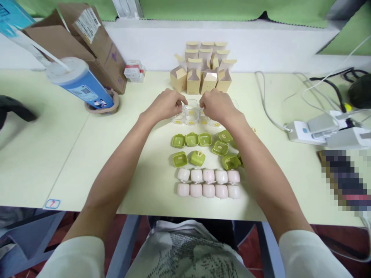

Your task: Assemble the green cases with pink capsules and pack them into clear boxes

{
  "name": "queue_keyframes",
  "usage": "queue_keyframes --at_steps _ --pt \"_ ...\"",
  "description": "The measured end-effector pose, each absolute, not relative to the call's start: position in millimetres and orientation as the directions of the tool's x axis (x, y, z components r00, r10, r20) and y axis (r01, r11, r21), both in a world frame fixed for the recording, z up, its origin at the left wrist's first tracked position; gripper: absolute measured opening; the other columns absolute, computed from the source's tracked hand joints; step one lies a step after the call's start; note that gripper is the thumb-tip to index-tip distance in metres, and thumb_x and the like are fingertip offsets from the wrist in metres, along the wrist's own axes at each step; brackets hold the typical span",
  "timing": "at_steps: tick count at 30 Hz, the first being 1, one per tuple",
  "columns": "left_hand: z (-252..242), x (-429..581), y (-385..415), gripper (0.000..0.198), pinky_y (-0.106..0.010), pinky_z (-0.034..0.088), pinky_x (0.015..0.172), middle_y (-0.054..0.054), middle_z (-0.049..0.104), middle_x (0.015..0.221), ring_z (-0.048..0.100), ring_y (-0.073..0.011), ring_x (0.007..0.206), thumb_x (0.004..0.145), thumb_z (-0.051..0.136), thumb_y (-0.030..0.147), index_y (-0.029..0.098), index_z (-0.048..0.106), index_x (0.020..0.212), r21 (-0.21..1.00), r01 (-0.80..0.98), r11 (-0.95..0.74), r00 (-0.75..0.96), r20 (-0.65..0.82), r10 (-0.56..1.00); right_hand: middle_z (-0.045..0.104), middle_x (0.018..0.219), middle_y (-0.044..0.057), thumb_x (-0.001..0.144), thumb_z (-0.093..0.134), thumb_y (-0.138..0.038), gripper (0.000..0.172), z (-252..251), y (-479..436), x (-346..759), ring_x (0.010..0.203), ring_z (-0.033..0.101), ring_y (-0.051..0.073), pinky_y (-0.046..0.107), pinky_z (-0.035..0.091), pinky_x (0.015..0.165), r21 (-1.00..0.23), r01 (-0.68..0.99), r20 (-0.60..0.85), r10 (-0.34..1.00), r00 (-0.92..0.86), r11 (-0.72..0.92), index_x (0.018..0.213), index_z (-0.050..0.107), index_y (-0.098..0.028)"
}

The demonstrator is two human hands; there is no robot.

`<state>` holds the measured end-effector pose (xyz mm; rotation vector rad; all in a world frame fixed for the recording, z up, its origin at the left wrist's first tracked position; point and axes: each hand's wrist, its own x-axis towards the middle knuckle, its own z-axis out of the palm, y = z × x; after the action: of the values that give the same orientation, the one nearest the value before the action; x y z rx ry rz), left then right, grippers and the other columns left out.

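Note:
Both arms reach across the table to a row of small clear plastic cups (191,112) with yellow marks near their bases. With curled fingers, my left hand (166,105) grips a cup at the row's left end. My right hand (218,105), also closed, holds a cup on the right and covers part of it. Nearer to me lie several green plastic caps (192,139), some with the hollow side up, one tipped over (197,158). My right forearm hides a few of them. Two rows of pale pink rounded pieces (208,190) sit closest to my body.
Open small cardboard boxes (193,82) stand in rows against the wall. At left are a blue drink cup (89,90) in a holder, a large carton (101,50) and a small red-white box (135,71). On the right lie a power strip (307,131), cables and a pixelated object (344,177).

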<state>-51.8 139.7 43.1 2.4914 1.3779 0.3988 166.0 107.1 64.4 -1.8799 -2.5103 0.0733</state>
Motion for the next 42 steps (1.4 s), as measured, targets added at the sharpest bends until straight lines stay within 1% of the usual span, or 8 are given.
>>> queue_keyframes --at_steps 4,8,10,15,20,26,34,42 --pt "47.0 -57.8 140.8 0.04 -0.038 0.059 0.093 -0.006 0.087 0.102 0.08 -0.0254 0.095 0.088 0.074 0.015 0.023 0.087 0.125 0.35 0.754 -0.555 0.558 0.104 0.823 0.083 0.125 0.023 0.092 0.06 0.003 0.045 71.4 104.9 169.8 0.122 0.077 0.044 0.051 0.059 0.099 -0.103 0.951 -0.019 0.955 -0.294 0.291 0.126 0.085 -0.011" --pt "55.6 -58.5 137.0 0.037 -0.038 0.059 0.1 -0.007 0.087 0.114 0.08 -0.0266 0.106 0.092 0.077 0.02 0.023 0.086 0.128 0.342 0.765 -0.546 0.557 0.075 0.827 0.084 0.123 0.019 0.099 0.06 -0.005 0.044 81.2 99.0 169.3 0.124 0.076 0.039 0.052 0.059 0.106 -0.248 0.91 0.072 0.944 -0.323 0.331 0.134 0.084 -0.015" --pt "59.2 -54.7 132.5 0.037 -0.037 0.058 0.102 -0.007 0.087 0.115 0.079 -0.0258 0.106 0.093 0.076 0.019 0.023 0.086 0.128 0.328 0.783 -0.529 0.542 0.058 0.839 0.082 0.127 0.02 0.1 0.063 -0.008 0.044 82.5 94.7 163.1 0.124 0.076 0.039 0.05 0.06 0.106 -0.274 0.909 0.03 0.948 -0.317 0.313 0.138 0.083 -0.016" --pt "58.3 -42.6 125.2 0.04 -0.038 0.059 0.097 -0.008 0.088 0.11 0.078 -0.0257 0.1 0.094 0.067 0.012 0.021 0.089 0.126 0.28 0.818 -0.503 0.509 0.053 0.859 0.072 0.144 0.026 0.099 0.064 -0.003 0.048 71.3 89.7 143.5 0.127 0.076 0.042 0.051 0.06 0.106 -0.21 0.954 -0.105 0.965 -0.24 0.214 0.145 0.078 -0.012" --pt "46.7 -43.2 132.3 0.038 -0.038 0.06 0.096 -0.006 0.088 0.103 0.078 -0.0257 0.096 0.089 0.066 0.011 0.025 0.092 0.111 0.341 0.787 -0.514 0.507 0.116 0.854 0.074 0.136 0.026 0.101 0.048 0.003 0.051 57.3 95.2 138.6 0.123 0.077 0.037 0.044 0.06 0.101 -0.202 0.947 -0.039 0.964 -0.262 0.249 0.141 0.078 -0.009" --pt "39.3 -45.5 139.1 0.034 -0.038 0.06 0.099 -0.003 0.087 0.095 0.077 -0.0245 0.095 0.087 0.067 0.012 0.028 0.092 0.104 0.409 0.748 -0.522 0.504 0.162 0.849 0.073 0.128 0.026 0.101 0.043 0.002 0.051 53.5 96.9 136.9 0.115 0.075 0.037 0.043 0.058 0.092 -0.208 0.951 0.021 0.973 -0.231 0.23 0.139 0.077 -0.007" --pt "48.9 -43.7 134.5 0.032 -0.037 0.055 0.102 -0.004 0.088 0.105 0.072 -0.0206 0.096 0.096 0.069 0.014 0.018 0.086 0.123 0.435 0.752 -0.495 0.497 0.119 0.86 0.072 0.127 0.024 0.102 0.042 0.003 0.05 52.0 101.0 134.7 0.112 0.075 0.036 0.041 0.054 0.091 -0.204 0.957 0.005 0.978 -0.208 0.204 0.139 0.075 -0.008" --pt "48.1 -46.1 136.1 0.025 -0.041 0.055 0.103 -0.004 0.087 0.101 0.074 -0.0221 0.097 0.099 0.068 0.024 0.021 0.085 0.118 0.465 0.723 -0.511 0.512 0.135 0.848 0.073 0.13 0.025 0.099 0.043 0.004 0.054 50.2 100.9 135.1 0.114 0.076 0.036 0.039 0.055 0.09 -0.193 0.956 0.01 0.975 -0.222 0.219 0.142 0.074 -0.009"
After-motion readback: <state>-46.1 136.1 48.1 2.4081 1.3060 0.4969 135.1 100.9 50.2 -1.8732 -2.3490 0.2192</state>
